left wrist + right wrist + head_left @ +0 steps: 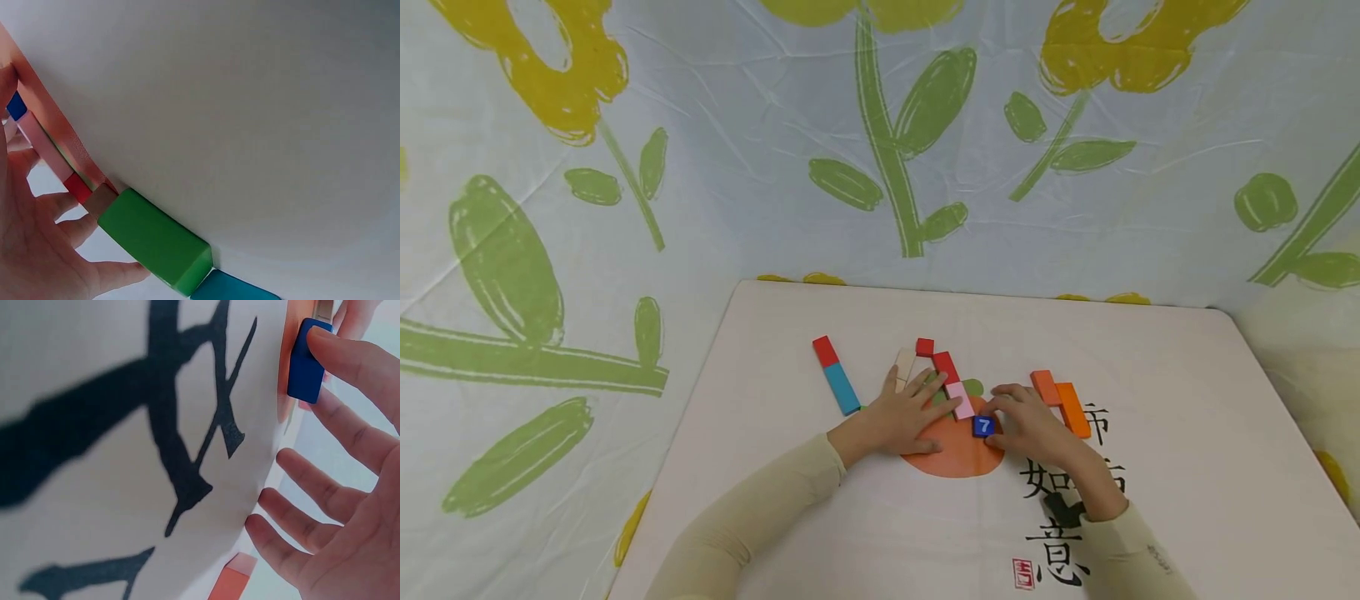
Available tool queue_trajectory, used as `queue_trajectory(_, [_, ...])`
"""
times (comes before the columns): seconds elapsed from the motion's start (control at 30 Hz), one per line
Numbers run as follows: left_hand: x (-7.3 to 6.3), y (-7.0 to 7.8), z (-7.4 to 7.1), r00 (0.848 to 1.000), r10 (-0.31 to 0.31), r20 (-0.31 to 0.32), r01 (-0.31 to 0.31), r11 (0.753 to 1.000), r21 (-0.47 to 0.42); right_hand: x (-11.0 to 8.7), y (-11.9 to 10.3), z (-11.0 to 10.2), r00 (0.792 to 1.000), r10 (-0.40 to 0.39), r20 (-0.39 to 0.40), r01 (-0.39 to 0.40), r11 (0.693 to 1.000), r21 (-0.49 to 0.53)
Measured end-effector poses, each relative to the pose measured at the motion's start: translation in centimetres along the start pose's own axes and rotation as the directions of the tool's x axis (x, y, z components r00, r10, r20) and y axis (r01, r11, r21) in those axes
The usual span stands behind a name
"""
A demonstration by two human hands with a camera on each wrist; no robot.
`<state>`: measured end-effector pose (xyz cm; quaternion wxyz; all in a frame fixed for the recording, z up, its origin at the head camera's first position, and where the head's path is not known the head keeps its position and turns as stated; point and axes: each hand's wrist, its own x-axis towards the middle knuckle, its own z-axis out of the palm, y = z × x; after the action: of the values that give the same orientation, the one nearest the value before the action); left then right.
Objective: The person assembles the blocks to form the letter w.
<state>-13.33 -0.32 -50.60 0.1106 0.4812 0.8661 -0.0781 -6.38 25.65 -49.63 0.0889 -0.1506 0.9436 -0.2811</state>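
Note:
A small blue block marked with a white 7 (983, 427) is pinched between the thumb and index finger of my right hand (1033, 429); the right wrist view shows the same blue block (306, 362). My left hand (901, 421) lies with spread fingers over a slanted row of blocks. Its fingertips are right at the pink block (959, 401) and near the red block (946, 367) and the pale wooden block (906, 363). The left wrist view shows a green block (156, 240) beside that hand's fingers, mostly hidden in the head view.
A red block (825, 351) and a light blue block (842, 389) form a line at the left. Another red block (925, 347) sits farther back. Two orange blocks, one the longer block (1072, 410), lie right of my right hand. Black characters (1058, 554) are printed on the tablecloth.

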Motion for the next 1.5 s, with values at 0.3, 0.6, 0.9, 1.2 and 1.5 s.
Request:
queue_trajectory(0.3, [-0.1, 0.0, -0.1, 1.0, 0.001, -0.008, -0.001, 1.0, -0.002, 0.1, 0.0, 0.0, 1.0, -0.005, 0.004, 0.005, 1.0, -0.013])
queue_trajectory(0.6, [-0.3, 0.0, -0.4, 1.0, -0.001, -0.016, 0.002, 0.999, 0.033, 0.3, 0.0, 0.1, 1.0, -0.012, 0.004, 0.012, 1.0, -0.019])
queue_trajectory(0.9, [-0.4, 0.8, -0.3, 0.999, -0.025, -0.026, 0.027, 0.996, 0.084, -0.2, -0.1, -0.6, 1.0, -0.015, -0.022, 0.016, 0.999, 0.03])
queue_trajectory(1.2, [-1.7, 5.0, -0.4, 0.993, -0.079, -0.086, 0.085, 0.994, 0.067, -2.1, 1.5, -3.6, 0.987, -0.037, -0.158, 0.05, 0.996, 0.08])
queue_trajectory(1.5, [-1.7, 7.8, -0.9, 0.976, -0.215, -0.022, 0.213, 0.975, -0.06, -4.5, 5.3, -6.9, 0.993, 0.084, -0.085, -0.075, 0.991, 0.11])
